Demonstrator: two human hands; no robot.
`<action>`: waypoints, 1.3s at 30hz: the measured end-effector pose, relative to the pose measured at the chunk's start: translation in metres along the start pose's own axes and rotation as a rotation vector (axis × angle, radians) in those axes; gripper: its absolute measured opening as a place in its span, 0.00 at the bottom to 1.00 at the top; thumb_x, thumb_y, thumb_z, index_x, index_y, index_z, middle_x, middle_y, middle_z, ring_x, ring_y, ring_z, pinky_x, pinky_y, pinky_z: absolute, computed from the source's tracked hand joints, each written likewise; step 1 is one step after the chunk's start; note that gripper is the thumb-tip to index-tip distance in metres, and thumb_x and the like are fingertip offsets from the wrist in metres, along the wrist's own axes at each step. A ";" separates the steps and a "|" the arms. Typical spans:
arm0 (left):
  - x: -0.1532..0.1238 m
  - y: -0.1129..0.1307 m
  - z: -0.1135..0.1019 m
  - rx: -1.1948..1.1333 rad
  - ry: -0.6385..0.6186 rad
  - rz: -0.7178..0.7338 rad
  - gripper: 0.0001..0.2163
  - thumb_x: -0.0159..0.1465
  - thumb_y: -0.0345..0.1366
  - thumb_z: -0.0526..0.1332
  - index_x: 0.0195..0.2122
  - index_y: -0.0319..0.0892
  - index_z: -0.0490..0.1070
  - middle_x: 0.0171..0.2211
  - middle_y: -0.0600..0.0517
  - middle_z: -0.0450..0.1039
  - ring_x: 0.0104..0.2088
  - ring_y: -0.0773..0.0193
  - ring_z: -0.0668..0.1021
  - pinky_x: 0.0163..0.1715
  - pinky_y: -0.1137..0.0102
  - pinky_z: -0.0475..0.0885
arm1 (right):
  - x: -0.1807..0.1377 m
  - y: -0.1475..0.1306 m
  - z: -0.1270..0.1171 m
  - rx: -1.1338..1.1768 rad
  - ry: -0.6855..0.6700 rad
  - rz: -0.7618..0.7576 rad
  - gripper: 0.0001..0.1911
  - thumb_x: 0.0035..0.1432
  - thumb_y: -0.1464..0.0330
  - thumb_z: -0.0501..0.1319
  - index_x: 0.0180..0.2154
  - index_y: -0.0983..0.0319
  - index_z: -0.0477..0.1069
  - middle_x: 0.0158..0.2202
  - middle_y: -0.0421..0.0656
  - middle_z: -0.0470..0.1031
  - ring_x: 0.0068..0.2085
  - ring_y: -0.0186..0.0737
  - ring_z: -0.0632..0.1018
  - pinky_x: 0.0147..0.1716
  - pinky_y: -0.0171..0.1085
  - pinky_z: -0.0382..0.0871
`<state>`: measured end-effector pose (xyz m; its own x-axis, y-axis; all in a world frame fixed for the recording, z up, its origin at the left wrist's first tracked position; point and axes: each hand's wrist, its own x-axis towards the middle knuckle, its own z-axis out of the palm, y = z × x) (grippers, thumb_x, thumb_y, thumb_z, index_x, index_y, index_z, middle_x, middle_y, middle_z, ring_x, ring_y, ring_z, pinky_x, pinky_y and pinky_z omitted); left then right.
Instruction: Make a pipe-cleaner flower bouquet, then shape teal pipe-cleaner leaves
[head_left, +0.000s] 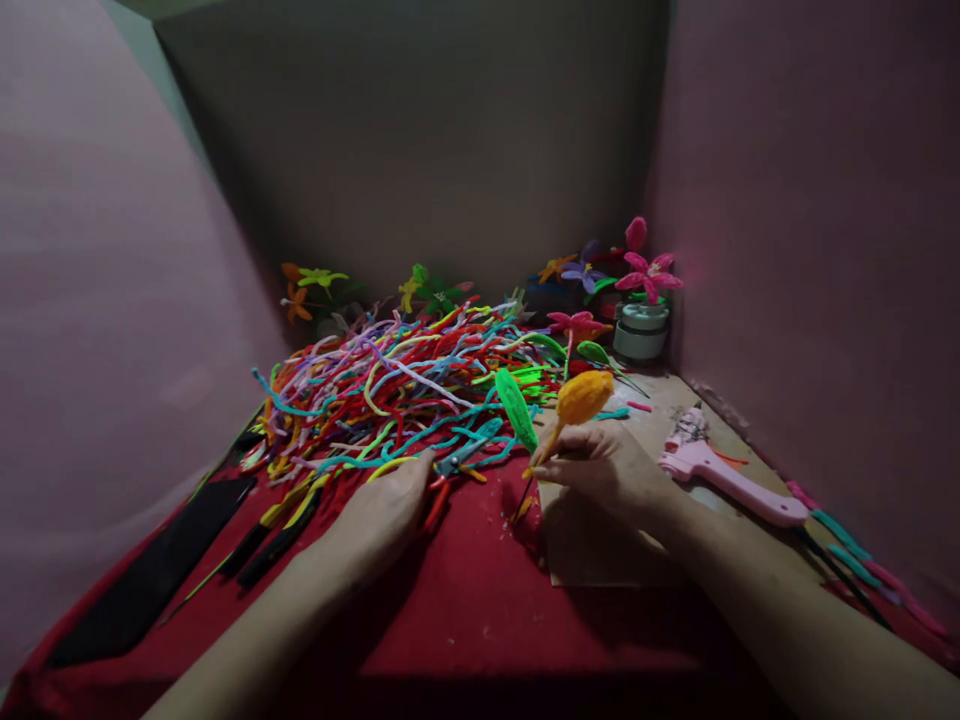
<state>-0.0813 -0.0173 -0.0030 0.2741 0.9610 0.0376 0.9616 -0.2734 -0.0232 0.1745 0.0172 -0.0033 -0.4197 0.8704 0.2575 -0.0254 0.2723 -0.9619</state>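
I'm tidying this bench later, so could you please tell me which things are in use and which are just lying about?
In use: right hand holding the yellow bud stem and green leaf; left hand on the pipe-cleaner pile, beside a red-handled tool.
Lying about: pink glue gun, finished flowers, black strips.

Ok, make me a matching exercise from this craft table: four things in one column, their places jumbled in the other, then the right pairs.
Things:
1 pink glue gun
2 yellow pipe-cleaner bud
3 pink flower
4 pipe-cleaner pile

Places:
A held on its stem in the right hand
B mid-table, at the left hand
C in the grey pot, back right corner
D lying on the cardboard, right of the right hand

Pairs: 1-D, 2-A, 3-C, 4-B
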 end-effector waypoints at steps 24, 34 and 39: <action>0.032 0.054 -0.034 -1.244 -0.010 0.044 0.10 0.56 0.36 0.59 0.37 0.41 0.74 0.31 0.51 0.72 0.30 0.67 0.71 0.31 0.73 0.65 | -0.003 -0.002 0.005 0.258 0.018 0.073 0.07 0.39 0.67 0.69 0.26 0.62 0.76 0.25 0.40 0.74 0.29 0.34 0.72 0.30 0.34 0.65; 0.049 0.083 -0.005 -1.989 -0.152 -0.112 0.07 0.49 0.30 0.66 0.29 0.36 0.71 0.24 0.53 0.68 0.22 0.73 0.68 0.23 0.77 0.61 | -0.003 -0.012 0.005 0.310 0.016 0.086 0.04 0.39 0.71 0.68 0.23 0.63 0.76 0.22 0.39 0.73 0.24 0.30 0.71 0.25 0.31 0.64; 0.046 0.077 -0.022 -1.723 0.195 -0.036 0.07 0.53 0.34 0.63 0.31 0.37 0.72 0.27 0.52 0.71 0.29 0.68 0.71 0.34 0.72 0.65 | -0.004 -0.013 0.002 0.216 0.085 0.065 0.05 0.43 0.70 0.66 0.27 0.63 0.76 0.27 0.42 0.75 0.27 0.32 0.70 0.23 0.31 0.60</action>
<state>0.0055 0.0053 0.0190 0.1259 0.9838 0.1273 -0.1604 -0.1065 0.9813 0.1747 0.0097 0.0082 -0.3495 0.9169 0.1928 -0.1979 0.1289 -0.9717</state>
